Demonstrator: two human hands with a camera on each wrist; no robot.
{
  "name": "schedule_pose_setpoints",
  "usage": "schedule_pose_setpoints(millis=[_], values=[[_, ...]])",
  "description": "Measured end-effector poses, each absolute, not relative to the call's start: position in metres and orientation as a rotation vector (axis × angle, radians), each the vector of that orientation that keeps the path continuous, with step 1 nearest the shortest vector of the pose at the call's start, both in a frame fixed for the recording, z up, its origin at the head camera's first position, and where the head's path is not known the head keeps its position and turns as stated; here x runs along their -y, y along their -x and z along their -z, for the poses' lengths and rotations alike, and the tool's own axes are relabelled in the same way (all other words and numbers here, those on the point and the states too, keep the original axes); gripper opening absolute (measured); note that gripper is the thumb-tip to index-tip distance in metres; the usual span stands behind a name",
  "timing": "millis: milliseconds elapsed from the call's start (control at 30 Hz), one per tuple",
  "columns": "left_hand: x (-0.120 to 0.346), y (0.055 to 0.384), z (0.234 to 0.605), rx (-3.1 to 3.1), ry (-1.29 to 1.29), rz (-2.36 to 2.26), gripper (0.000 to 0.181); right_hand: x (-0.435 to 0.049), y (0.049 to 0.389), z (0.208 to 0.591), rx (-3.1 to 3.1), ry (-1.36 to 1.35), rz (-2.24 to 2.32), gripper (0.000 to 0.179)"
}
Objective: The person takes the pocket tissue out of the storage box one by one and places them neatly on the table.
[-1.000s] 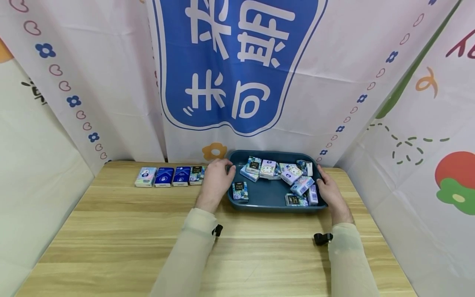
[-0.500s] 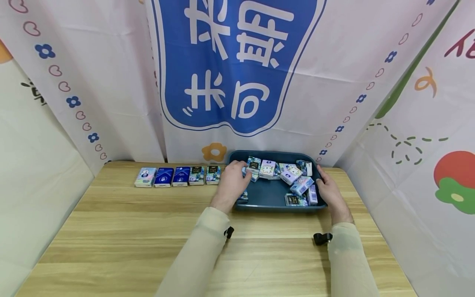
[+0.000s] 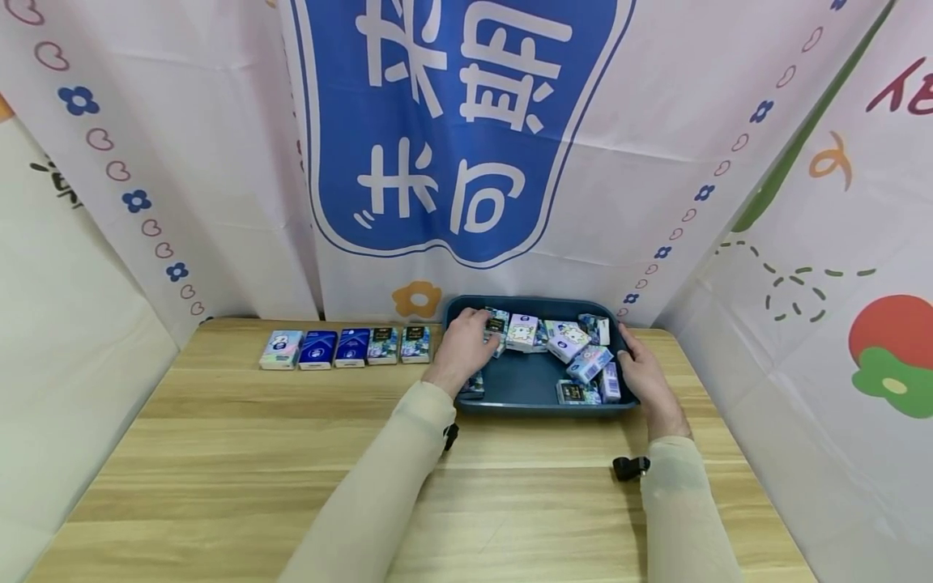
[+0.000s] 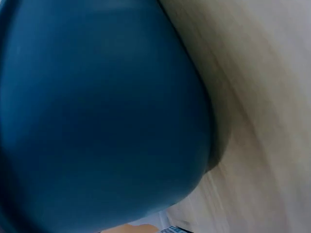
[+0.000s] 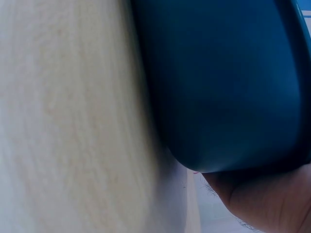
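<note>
A: Over the blue tray (image 3: pixel 535 405) at the far side of the worktop (image 3: pixel 219 453), the left hand (image 3: pixel 461 350) is inside the tray's nine o'clock end, fingers curled onto a dark tissue pack (image 3: pixel 497 325) up at about eleven o'clock in the tray.

B: Pinching it?

A: Fingertips are on it and bent around its near edge; whether the thumb is under it, the head view can't tell. The left wrist view gives only the tray's blue wall, blurred, beside pale wood.

B: And the right hand (image 3: pixel 641 374)?

A: Resting against the tray's three o'clock rim, fingers relaxed and laid along the outside wall, holding nothing else. The right wrist view shows that same blue wall with a bit of the hand below it.

B: What's in the tray?

A: A loose jumble of small packs: a white one with pink print (image 3: pixel 521 331), a white one beside it (image 3: pixel 564 340), a pale blue one (image 3: pixel 589 363), more by the right rim.

B: Outside it?

A: A neat row of five packs (image 3: pixel 342 347) at nine o'clock from the tray, side by side, the last one just beside the left hand.
</note>
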State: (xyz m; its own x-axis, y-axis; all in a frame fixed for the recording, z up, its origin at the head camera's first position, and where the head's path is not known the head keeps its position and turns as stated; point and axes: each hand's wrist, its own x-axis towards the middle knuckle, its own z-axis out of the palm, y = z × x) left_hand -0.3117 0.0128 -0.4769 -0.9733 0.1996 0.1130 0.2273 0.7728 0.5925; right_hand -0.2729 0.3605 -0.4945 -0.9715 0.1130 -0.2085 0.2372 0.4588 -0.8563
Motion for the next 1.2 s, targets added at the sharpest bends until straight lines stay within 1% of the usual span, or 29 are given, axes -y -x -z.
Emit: schedule_pose_setpoints(millis=[33, 133, 267, 300, 400, 600, 833, 1000, 1200], values=[[-0.012, 0.315, 0.478, 2.918, 0.372, 0.982, 0.051, -0.36, 0.273, 0.494, -2.575, -0.314, 1.542, 0.068], [-0.011, 0.337, 0.501, 2.905, 0.45, 0.943, 0.053, -0.36, 0.273, 0.494, -2.571, -0.321, 1.54, 0.068], [-0.011, 0.35, 0.51, 2.951, 0.536, 0.875, 0.056, -0.36, 0.274, 0.493, -2.563, -0.324, 1.557, 0.068], [-0.011, 0.346, 0.501, 2.983, 0.547, 0.872, 0.056, -0.36, 0.274, 0.494, -2.561, -0.322, 1.562, 0.068], [-0.011, 0.34, 0.49, 3.039, 0.6, 0.817, 0.057, -0.361, 0.275, 0.495, -2.56, -0.318, 1.568, 0.068], [-0.012, 0.327, 0.476, 3.114, 0.632, 0.678, 0.057, -0.361, 0.275, 0.496, -2.557, -0.314, 1.575, 0.068], [-0.013, 0.327, 0.481, 3.061, 0.649, 0.676, 0.053, -0.361, 0.276, 0.496, -2.556, -0.318, 1.576, 0.068], [-0.012, 0.324, 0.479, 3.047, 0.62, 0.728, 0.051, -0.362, 0.275, 0.497, -2.563, -0.317, 1.56, 0.068], [-0.015, 0.327, 0.481, 3.025, 0.59, 0.682, 0.04, -0.362, 0.276, 0.497, -2.559, -0.325, 1.557, 0.068]])
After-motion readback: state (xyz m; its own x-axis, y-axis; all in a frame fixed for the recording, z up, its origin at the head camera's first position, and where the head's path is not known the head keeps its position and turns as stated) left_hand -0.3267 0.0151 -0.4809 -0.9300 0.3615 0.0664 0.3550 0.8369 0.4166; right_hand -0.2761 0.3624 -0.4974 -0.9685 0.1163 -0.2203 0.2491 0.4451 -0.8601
